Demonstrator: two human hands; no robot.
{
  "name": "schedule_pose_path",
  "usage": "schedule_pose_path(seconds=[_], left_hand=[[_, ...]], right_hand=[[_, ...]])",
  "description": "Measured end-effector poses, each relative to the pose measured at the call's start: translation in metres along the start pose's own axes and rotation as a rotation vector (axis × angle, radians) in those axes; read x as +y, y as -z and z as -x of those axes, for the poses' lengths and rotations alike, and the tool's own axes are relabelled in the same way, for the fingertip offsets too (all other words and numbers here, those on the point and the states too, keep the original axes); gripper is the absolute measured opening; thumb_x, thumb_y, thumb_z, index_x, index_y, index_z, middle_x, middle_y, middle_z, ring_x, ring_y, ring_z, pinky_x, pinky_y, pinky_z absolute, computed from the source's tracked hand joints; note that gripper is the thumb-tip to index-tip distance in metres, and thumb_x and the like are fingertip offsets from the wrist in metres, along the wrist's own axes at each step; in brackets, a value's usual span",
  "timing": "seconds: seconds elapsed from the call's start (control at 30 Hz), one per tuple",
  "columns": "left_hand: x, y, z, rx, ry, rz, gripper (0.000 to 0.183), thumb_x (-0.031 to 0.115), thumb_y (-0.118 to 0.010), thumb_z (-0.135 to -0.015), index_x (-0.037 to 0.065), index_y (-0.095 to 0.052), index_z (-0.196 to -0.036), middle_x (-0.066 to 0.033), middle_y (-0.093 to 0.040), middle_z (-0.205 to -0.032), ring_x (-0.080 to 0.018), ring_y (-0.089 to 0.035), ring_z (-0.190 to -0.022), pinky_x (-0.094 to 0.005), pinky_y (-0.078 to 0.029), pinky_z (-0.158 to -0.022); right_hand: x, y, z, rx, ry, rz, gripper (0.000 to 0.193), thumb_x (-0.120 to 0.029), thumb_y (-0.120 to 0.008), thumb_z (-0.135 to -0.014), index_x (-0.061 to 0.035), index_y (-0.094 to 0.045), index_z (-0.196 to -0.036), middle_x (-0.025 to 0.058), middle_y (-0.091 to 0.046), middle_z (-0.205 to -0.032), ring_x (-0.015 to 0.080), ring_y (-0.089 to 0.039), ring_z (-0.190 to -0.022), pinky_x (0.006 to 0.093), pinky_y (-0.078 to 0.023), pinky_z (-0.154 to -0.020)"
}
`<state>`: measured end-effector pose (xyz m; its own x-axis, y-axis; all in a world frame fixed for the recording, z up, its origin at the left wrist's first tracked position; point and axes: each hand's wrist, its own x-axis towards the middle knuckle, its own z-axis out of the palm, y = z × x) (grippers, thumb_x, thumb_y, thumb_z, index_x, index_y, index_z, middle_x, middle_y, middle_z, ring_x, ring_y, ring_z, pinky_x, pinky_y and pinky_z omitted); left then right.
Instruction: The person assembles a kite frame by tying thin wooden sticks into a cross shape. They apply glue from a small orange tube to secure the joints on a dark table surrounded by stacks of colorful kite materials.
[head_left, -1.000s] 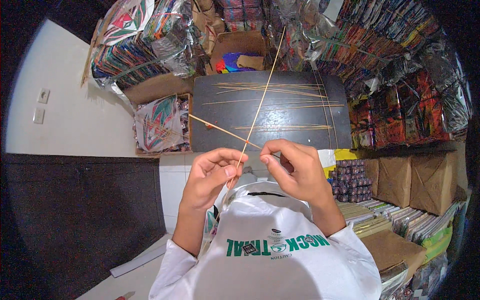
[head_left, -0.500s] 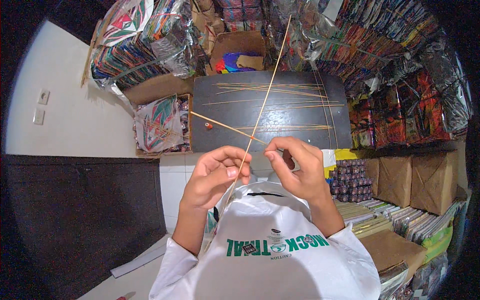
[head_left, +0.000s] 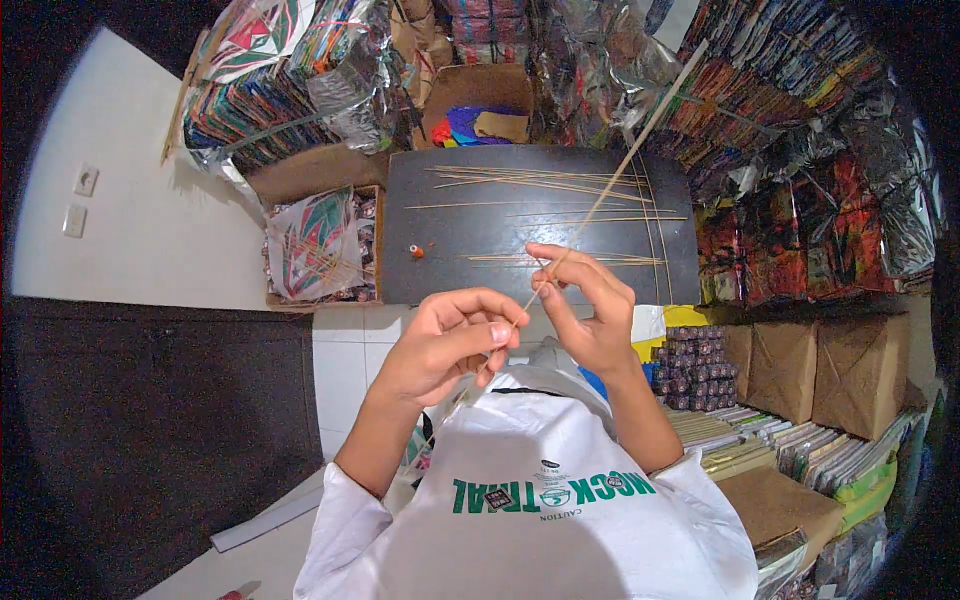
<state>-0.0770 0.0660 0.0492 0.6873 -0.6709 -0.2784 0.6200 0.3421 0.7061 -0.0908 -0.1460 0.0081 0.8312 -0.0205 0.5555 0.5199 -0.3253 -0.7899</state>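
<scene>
A long thin bamboo stick (head_left: 640,140) slants from my lap up to the far right, its far part smeared by motion. My left hand (head_left: 435,345) pinches its lower part between thumb and fingers. Just above, my right hand (head_left: 597,315) closes thumb and finger on the stick, index finger raised. A second stick crossed with it is mostly hidden at my right fingers now. On the dark table (head_left: 440,285) ahead lie several loose bamboo sticks (head_left: 540,176) and a small orange-red spool of thread (head_left: 416,252).
Left of the table stands a carton (head_left: 375,245) holding printed kite-like sheets (head_left: 318,235). Tied stacks of colourful sheets (head_left: 270,115) rise behind. At right are stacked small dark spools (head_left: 692,370), brown cartons (head_left: 860,375) and bundles of flat packs (head_left: 770,425).
The long stick has tilted further right and turned. My right hand has moved from the second stick's end to where the sticks cross. The second stick has swung mostly out of sight.
</scene>
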Motion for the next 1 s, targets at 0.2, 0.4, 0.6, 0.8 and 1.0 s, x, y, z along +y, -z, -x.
schedule_pose_path(seconds=[0.2, 0.4, 0.6, 0.8, 1.0], left_hand=[[-0.006, -0.009, -0.007, 0.026, 0.040, -0.137, 0.023, 0.008, -0.073, -0.092, -0.005, -0.067, -0.109, -0.0080, -0.069, -0.085, -0.0094, -0.063, -0.063, -0.0227, -0.049, -0.047], [-0.012, -0.012, -0.008, -0.016, 0.072, -0.203, 0.022, 0.010, -0.073, -0.092, -0.002, -0.071, -0.110, -0.0047, -0.071, -0.088, -0.0064, -0.063, -0.066, -0.0203, -0.051, -0.050], [-0.013, -0.017, -0.005, -0.007, 0.107, -0.214, 0.021, 0.011, -0.073, -0.092, -0.002, -0.071, -0.109, -0.0039, -0.071, -0.087, -0.0069, -0.063, -0.066, -0.0204, -0.050, -0.050], [-0.016, -0.017, -0.005, -0.019, 0.100, -0.213, 0.023, 0.011, -0.073, -0.093, -0.004, -0.069, -0.110, -0.0047, -0.070, -0.085, -0.0073, -0.063, -0.062, -0.0210, -0.051, -0.048], [-0.017, -0.020, -0.005, -0.022, 0.120, -0.189, 0.023, 0.011, -0.073, -0.093, -0.005, -0.068, -0.109, -0.0053, -0.069, -0.084, -0.0078, -0.062, -0.061, -0.0218, -0.048, -0.048]], right_hand=[[0.012, -0.009, 0.006, 0.020, 0.030, -0.017, 0.014, 0.001, -0.073, -0.087, 0.0022, -0.070, -0.101, 0.0210, -0.072, -0.120, 0.0293, -0.073, -0.106, 0.0370, -0.058, -0.090], [0.018, -0.012, 0.013, 0.062, 0.102, -0.064, 0.015, 0.000, -0.074, -0.088, 0.0007, -0.071, -0.103, 0.0216, -0.071, -0.122, 0.0314, -0.074, -0.105, 0.0383, -0.060, -0.089], [0.019, -0.013, 0.016, 0.099, 0.135, -0.084, 0.016, 0.001, -0.074, -0.088, 0.0010, -0.071, -0.104, 0.0226, -0.071, -0.121, 0.0314, -0.075, -0.103, 0.0382, -0.061, -0.086], [0.016, -0.013, 0.017, 0.117, 0.144, -0.072, 0.017, 0.001, -0.074, -0.088, 0.0014, -0.071, -0.104, 0.0229, -0.071, -0.121, 0.0305, -0.075, -0.101, 0.0379, -0.062, -0.085], [0.015, -0.010, 0.016, 0.108, 0.186, -0.060, 0.017, 0.002, -0.071, -0.090, 0.0029, -0.068, -0.106, 0.0254, -0.069, -0.120, 0.0330, -0.075, -0.098, 0.0404, -0.062, -0.084]])
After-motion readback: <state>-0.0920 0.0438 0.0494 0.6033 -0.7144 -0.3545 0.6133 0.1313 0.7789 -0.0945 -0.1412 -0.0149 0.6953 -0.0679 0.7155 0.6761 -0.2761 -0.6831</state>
